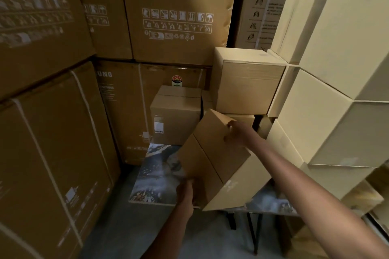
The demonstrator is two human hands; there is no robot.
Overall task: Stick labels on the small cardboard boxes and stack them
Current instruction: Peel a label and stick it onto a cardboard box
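I hold a small plain cardboard box [212,160] tilted over the marble-patterned table [151,176]. My left hand [185,191] grips its near lower-left corner. My right hand [236,132] grips its far upper edge. At the table's back stands another small box [174,120] with a white label [158,126] on its front, and a second small box [180,90] rests on top of it. A larger tan box [246,82] sits stacked to the right of those.
Tall brown appliance cartons [52,132] wall in the left and the back. Pale cardboard boxes [336,90] are piled high on the right. Grey floor [117,227] shows below the table, whose dark legs [252,231] stand near my right arm.
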